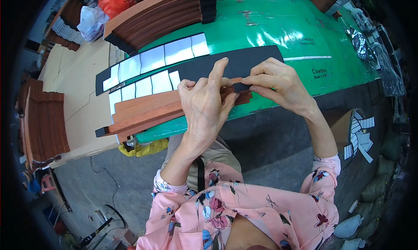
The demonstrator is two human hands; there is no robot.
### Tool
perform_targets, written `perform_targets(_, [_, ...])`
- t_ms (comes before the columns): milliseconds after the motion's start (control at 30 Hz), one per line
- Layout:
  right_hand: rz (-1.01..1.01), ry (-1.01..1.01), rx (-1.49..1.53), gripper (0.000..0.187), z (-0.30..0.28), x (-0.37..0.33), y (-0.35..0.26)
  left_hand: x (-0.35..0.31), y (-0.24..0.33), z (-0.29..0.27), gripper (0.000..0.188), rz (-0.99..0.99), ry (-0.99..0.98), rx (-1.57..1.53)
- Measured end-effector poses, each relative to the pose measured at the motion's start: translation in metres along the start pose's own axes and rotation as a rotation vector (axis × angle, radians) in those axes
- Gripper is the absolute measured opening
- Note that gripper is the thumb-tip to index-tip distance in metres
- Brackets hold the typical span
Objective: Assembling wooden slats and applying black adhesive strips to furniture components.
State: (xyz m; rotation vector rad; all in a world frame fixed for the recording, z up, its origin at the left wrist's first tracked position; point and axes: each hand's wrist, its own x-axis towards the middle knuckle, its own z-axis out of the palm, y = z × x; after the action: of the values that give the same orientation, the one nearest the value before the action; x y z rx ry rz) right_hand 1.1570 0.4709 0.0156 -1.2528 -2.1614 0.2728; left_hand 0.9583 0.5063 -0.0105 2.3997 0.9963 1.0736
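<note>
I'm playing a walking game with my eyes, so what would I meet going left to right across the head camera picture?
Pile of brown boards → yellow bag → left hand → right hand → bin with pale scraps poking out.

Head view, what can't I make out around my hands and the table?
- Wood piece: head view, the stretch under the left hand, hidden by that hand.
- Right hand: head view, its exact grip at the dark patch, hidden by its own fingers.
- Yellow bag: head view, upper part, hidden by the table.
- Red bag: head view, contents, hidden by its plastic.
</note>
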Motion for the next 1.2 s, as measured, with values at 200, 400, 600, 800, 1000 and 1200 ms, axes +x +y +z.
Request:
perform_targets(200, [0.038, -0.011, 0.014, 0.026, 0.002, -0.004, 0.004, 0.003, 0.002, -0.004, 0.033, 0.069, -0.051, 0.041])
perform_targets(400, [0.102, 0.111, 0.193, 0.025, 0.003, -0.020, 0.019, 0.003, 0.002, -0.003, 0.021, 0.121, 0.012, 0.047])
perform_targets(600, [0.171, 0.180, 0.238, 0.024, 0.014, -0.026, 0.011, 0.003, 0.003, -0.001, 0.020, 0.137, 0.005, 0.043])
perform_targets(800, [0.174, 0.294, 0.252, 0.022, 0.028, -0.035, 0.005, 0.000, 0.007, 0.002, 0.019, 0.174, 0.047, 0.090])
perform_targets(1000, [0.035, 0.410, -0.193, 0.036, 0.039, -0.037, 0.001, -0.002, -0.007, 0.010, 0.025, 0.358, 0.148, 0.198])
perform_targets(1200, [-0.025, 0.426, -0.326, 0.043, 0.054, -0.042, -0.001, -0.003, -0.005, 0.010, 0.028, 0.415, 0.158, 0.257])
